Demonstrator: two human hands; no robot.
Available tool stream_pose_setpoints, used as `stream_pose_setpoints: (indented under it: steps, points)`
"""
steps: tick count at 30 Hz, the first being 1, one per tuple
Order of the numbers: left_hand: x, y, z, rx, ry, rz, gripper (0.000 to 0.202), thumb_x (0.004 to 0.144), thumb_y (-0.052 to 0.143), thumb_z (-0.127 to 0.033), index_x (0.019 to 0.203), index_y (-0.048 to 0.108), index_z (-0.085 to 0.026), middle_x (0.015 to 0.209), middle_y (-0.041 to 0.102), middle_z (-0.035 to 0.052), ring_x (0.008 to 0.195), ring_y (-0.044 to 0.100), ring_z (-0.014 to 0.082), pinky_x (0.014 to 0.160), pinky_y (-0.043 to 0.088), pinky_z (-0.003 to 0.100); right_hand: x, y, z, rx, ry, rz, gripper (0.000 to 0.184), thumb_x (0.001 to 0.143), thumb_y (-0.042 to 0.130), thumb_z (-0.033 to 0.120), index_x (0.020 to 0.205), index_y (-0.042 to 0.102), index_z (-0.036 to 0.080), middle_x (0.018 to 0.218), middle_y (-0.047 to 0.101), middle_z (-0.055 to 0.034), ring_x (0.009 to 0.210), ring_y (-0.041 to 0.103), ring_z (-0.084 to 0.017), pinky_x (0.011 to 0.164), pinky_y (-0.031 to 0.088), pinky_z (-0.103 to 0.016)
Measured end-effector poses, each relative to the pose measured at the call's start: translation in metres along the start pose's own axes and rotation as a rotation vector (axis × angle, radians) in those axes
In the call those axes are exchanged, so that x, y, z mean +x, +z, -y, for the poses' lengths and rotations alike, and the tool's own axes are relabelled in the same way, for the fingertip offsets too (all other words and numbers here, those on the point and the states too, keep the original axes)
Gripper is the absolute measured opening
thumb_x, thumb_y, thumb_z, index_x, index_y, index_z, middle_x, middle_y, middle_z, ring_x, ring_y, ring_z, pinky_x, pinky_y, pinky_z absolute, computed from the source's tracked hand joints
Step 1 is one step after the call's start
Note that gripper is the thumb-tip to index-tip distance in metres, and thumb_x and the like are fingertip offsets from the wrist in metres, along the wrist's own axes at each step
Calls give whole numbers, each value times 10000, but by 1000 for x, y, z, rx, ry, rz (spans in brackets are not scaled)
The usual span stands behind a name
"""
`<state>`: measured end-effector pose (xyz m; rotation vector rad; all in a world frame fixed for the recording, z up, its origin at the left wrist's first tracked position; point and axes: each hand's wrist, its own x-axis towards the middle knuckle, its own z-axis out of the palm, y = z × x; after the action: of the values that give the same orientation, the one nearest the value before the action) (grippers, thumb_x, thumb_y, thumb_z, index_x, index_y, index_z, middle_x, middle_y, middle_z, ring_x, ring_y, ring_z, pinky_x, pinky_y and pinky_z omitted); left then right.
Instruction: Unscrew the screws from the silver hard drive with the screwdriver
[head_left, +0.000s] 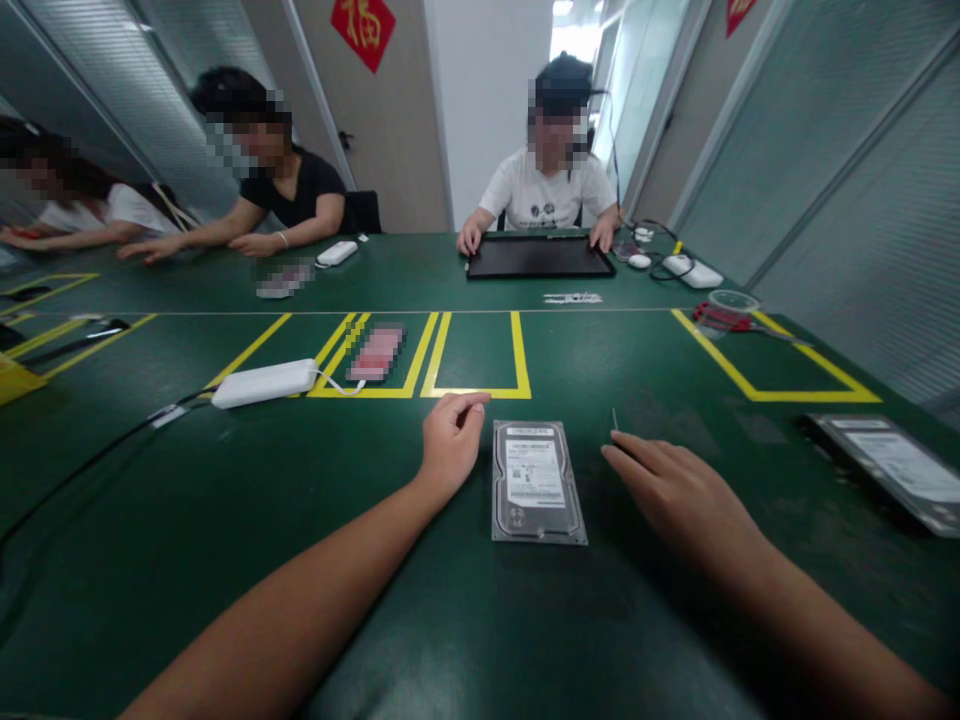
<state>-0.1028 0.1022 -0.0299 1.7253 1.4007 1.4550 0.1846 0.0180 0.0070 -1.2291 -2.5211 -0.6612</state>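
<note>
A hard disk drive (538,480) lies flat on the green table, its white label facing up. My left hand (454,440) rests just left of the drive's upper corner, fingers curled and forefinger pointing right; nothing shows in it. On the other side, my right hand (667,480) pinches a thin metal rod (615,418) between its fingertips, with the tip sticking up. The rod's lower part is hidden by the fingers, and its exact kind cannot be made out. Neither hand appears to touch the drive.
A second hard drive (892,465) lies at the right. A white power bank (264,383) with a cable to a phone (377,353) is at the left. Across the table, a person holds a black panel (540,257). A clear round container (731,305) with red cable stands back right.
</note>
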Motion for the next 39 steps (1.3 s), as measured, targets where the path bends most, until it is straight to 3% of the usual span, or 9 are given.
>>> stream_pose_setpoints:
  steps: [4,10,15,20,39]
  points:
    - [-3,0,-2,-34,31,-15,137,883,590,-237,994,648,-183,786,637,5,698,581,132,675,467,255,-8,14,2,3,4,9,350,901,465,78,1179,675,107,1252,601,-172,973,620,-277,787,553,-414]
    - [-5,-1,-11,-40,89,47,51,847,641,-229,862,663,-185,764,652,2,700,591,125,685,467,253,-12,26,4,129,42,20,318,907,481,100,1134,702,124,1248,599,-174,967,637,-268,782,577,-423]
    - [-6,-1,-13,-25,93,75,92,820,667,-234,888,701,-183,776,681,16,698,608,138,688,484,268,-14,25,-1,276,95,76,359,875,487,82,1156,698,155,1276,593,-145,1055,639,-247,875,587,-412]
    - [-5,0,-14,-19,94,96,104,815,670,-230,894,720,-183,781,692,19,699,612,141,694,492,274,-16,23,-4,366,123,84,381,854,477,68,1155,696,151,1269,594,-146,1067,641,-253,872,594,-431]
    - [3,4,-32,-111,146,196,64,824,656,-221,862,691,-183,748,678,16,672,607,132,680,503,273,-17,21,-3,355,106,103,371,870,493,89,1182,684,157,1280,588,-143,1069,631,-253,868,593,-416]
